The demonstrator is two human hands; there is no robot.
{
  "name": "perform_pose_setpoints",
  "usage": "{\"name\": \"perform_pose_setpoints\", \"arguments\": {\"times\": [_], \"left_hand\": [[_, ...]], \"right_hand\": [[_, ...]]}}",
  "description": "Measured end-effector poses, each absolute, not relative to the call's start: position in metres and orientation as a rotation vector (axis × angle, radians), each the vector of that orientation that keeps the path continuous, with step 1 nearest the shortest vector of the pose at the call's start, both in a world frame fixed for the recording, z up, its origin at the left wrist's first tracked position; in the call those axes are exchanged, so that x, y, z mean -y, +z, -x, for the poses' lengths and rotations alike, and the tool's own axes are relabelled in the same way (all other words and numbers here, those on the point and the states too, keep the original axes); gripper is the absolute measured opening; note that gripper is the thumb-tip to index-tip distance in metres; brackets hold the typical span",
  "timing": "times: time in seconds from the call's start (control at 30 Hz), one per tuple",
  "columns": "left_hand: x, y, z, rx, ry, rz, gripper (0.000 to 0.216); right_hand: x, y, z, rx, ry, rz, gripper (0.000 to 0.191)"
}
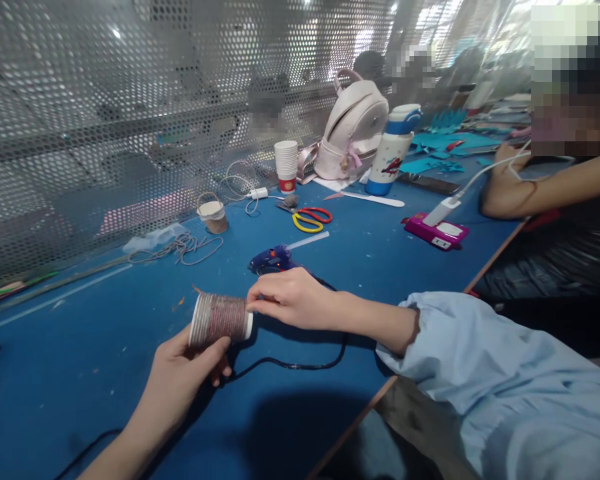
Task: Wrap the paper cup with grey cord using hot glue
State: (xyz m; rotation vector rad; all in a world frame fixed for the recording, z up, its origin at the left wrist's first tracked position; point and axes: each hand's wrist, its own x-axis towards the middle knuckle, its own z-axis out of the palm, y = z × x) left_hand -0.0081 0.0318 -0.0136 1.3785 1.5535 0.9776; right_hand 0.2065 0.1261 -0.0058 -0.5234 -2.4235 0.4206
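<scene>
My left hand (pixel 183 380) is wrapped around a paper cup (pixel 220 319) lying on its side above the blue table. Greyish and reddish-brown cord is wound round the cup, leaving a white rim bare at its right end. At that end, the fingertips of my right hand (pixel 290 298) are pinched together against the cord. Whatever they pinch is too small to make out. Just beyond my right hand lies a blue hot glue gun (pixel 275 259) with a clear glue stick (pixel 309 241) poking from its back.
Scissors (pixel 310 217), loose cord (pixel 193 247), a wrapped cup with a handle (pixel 213 217), stacked paper cups (pixel 286 167), a bottle (pixel 389 152) and a backpack (pixel 353 127) stand or lie farther back. A purple power strip (pixel 435 233) is near another person's arm (pixel 510 190). A black cable (pixel 290 365) crosses the table.
</scene>
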Motion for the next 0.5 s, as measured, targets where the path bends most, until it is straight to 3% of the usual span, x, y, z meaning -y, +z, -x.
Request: {"name": "perform_pose_setpoints", "arguments": {"times": [0.5], "left_hand": [[-0.0303, -0.0137, 0.0134, -1.537, 1.024, -1.572, 0.022]], "right_hand": [[-0.1268, -0.0056, -0.2063, 2.391, 0.497, 0.559, 0.011]]}}
